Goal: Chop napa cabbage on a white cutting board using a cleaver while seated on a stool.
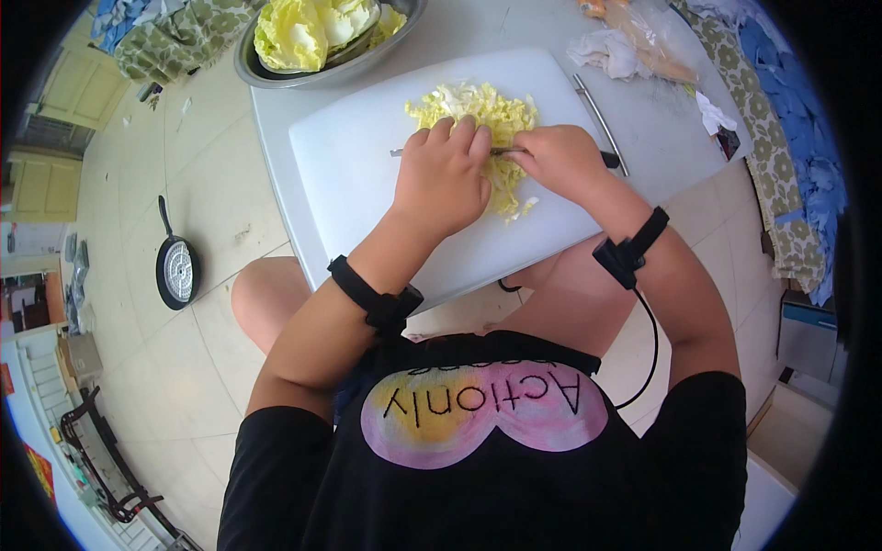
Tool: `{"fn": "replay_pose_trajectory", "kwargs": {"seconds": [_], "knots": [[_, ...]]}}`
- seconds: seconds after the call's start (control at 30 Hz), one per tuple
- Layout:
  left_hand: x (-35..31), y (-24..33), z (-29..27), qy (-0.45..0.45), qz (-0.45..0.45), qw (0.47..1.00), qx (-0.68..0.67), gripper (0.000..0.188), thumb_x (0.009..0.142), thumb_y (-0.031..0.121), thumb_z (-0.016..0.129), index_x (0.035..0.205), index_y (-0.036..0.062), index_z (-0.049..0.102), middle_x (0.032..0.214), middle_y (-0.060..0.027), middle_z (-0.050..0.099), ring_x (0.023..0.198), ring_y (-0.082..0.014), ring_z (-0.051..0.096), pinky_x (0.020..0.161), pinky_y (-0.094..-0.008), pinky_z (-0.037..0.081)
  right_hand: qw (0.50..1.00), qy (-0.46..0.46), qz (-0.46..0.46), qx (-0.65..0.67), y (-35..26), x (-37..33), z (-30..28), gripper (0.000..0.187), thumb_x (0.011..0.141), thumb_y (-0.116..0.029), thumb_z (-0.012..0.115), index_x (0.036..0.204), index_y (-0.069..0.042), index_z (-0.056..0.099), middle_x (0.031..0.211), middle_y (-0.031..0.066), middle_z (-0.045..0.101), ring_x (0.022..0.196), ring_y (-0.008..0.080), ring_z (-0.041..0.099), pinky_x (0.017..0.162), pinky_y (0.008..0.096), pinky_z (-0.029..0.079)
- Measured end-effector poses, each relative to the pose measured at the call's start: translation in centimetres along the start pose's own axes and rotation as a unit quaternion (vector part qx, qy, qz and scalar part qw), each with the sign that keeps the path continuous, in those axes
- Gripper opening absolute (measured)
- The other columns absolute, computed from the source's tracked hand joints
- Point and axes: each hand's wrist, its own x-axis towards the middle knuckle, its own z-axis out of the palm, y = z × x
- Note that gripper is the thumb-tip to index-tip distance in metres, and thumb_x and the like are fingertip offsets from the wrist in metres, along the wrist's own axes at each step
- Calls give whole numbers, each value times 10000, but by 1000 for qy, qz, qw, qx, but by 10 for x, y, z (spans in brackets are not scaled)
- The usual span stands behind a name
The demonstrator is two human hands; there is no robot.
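Observation:
A white cutting board [340, 184] lies on the table in front of me, with a heap of finely chopped yellow-white cabbage [473, 103] near its far middle. Across the heap runs a kitchen knife [501, 151], its tip pointing left and its black handle end showing past my right wrist. My right hand [556, 161] is closed around the handle. Over the blade lies my left hand [444, 179], its fingers bent across the spine to the far side and its thumb on the near side. Both hands hide much of the knife.
Beyond the board's left corner stands a metal bowl [331, 76] with cabbage leaves [299, 37]. A slim silver rod [602, 124] lies along the board's right edge. Farther right are a plastic bag [657, 41] and white crumpled cloth [606, 50]. A black pan [177, 271] rests on the floor at left.

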Motion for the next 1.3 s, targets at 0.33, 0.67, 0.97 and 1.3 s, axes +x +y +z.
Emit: {"fn": "replay_pose_trajectory", "kwargs": {"seconds": [0.33,0.67,0.97,1.3], "knots": [[8,-19,-20,101,-11,994,-36,413,740,14,545,1147,70,592,1137,-127,627,1098,-353,570,926,-463,453,998,-1,-38,-46,-29,11,-62,265,885,-319,655,806,-66,667,712,135,648,686,357,632,629,471,487],[8,-4,-1,-14,-5,1000,7,332,764,82,572,1095,55,583,1110,-111,636,1009,-318,626,841,-440,502,999,-48,-1,14,-2,-3,-10,282,914,-338,603,866,-76,695,770,136,673,750,364,652,682,485,502],[-4,-12,-19,18,6,995,-93,465,744,37,544,1208,54,572,1231,-157,612,1154,-365,569,961,-472,468,994,-104,-5,-38,-32,-6,-42,251,874,-305,666,862,-58,705,770,155,679,756,359,660,687,471,511],[1,-20,-16,49,11,996,-74,536,755,64,557,1290,57,549,1318,-162,575,1278,-377,500,1012,-470,437,999,-32,-38,-6,-14,-2,-25,259,876,-323,660,809,-73,678,708,136,648,703,351,641,645,466,493]]}}
